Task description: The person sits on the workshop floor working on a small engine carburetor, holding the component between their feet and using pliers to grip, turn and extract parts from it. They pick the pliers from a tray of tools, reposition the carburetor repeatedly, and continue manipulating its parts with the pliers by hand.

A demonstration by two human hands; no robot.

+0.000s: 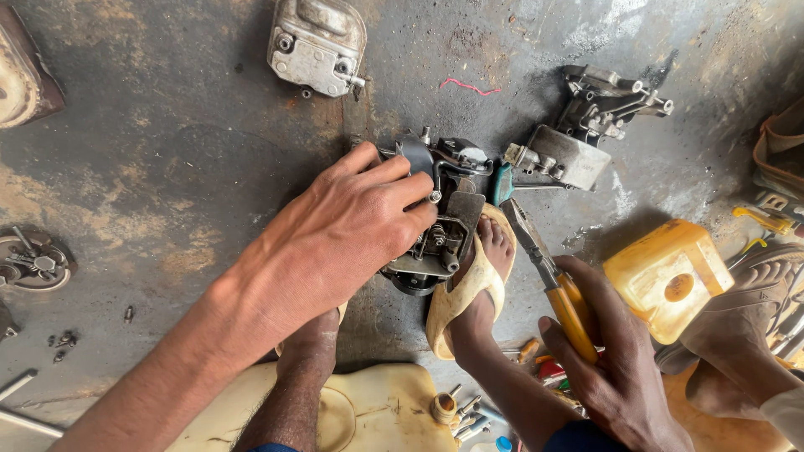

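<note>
Stained concrete floor [167, 167] — left hand [352, 226] flat, covering engine part [444, 209]; right hand [603, 360] gripping pliers [544, 272] — handles half-hidden.

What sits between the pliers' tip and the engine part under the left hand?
Nothing visible. The pliers, held in the right hand, point up toward the engine part across bare floor beside the sandalled foot. The left hand covers the part's left side only.

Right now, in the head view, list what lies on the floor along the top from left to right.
Rusty part at the left edge → silver metal cover → pink scrap of wire → grey metal assembly → brown bag at the right edge.
</note>
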